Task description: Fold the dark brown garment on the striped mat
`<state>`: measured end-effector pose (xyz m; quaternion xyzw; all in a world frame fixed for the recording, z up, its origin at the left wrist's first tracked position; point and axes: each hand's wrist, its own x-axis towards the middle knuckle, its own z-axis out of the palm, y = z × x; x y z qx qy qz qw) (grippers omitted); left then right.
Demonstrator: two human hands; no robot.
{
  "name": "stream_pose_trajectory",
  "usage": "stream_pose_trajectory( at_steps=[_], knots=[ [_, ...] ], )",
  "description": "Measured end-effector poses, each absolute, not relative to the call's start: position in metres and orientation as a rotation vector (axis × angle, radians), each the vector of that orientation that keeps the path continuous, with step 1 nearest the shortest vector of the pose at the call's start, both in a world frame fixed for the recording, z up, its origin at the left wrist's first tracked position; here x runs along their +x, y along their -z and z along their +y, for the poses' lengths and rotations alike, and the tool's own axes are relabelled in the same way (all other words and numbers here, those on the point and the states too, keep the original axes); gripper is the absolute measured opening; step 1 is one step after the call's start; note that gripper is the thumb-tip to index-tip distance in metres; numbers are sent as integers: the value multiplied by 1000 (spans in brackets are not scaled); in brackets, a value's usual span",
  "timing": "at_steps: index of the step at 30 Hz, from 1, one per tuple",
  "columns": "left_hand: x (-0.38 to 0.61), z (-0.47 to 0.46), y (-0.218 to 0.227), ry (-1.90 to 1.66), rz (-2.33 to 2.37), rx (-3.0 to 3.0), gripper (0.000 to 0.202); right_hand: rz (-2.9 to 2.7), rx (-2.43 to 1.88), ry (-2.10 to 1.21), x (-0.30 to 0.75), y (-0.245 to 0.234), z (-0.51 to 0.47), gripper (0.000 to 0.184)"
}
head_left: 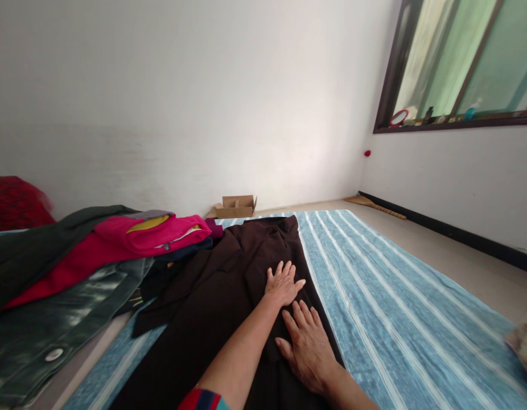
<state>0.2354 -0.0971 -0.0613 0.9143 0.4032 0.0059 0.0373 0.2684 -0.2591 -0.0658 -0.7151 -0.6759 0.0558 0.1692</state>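
Note:
A dark brown garment [229, 267] lies spread lengthwise on a blue mat with white stripes [374, 296]. My left hand [283, 283] rests flat on the garment near its right edge, fingers stretched out and pointing away from me. Just nearer to me, my right hand [308, 341] also lies flat on the same cloth, fingers extended, almost touching the left wrist. Neither hand holds anything.
A heap of clothes sits at the left: a pink jacket [156, 233], a dark green garment [45, 239] and a shiny dark green one [54, 324]. A small open cardboard box [238, 206] stands by the far wall. A window [464, 62] is at upper right.

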Motion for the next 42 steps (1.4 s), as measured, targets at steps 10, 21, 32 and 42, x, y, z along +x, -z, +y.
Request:
stream_pose_trajectory(
  at_steps=[10, 21, 32, 42],
  knots=[
    [236, -96, 61, -59, 1239, 2827, 70, -1923, -2017, -175, 268, 64, -258, 57],
    [235, -102, 56, -66, 1191, 2854, 64, -1917, -2012, -183, 269, 66, -257, 57],
    [226, -114, 49, 96, 1076, 2757, 69, -1905, -2001, -174, 269, 75, -257, 60],
    [230, -109, 54, 77, 1104, 2760, 71, -1896, -2005, -134, 268, 77, -256, 57]
  ],
)
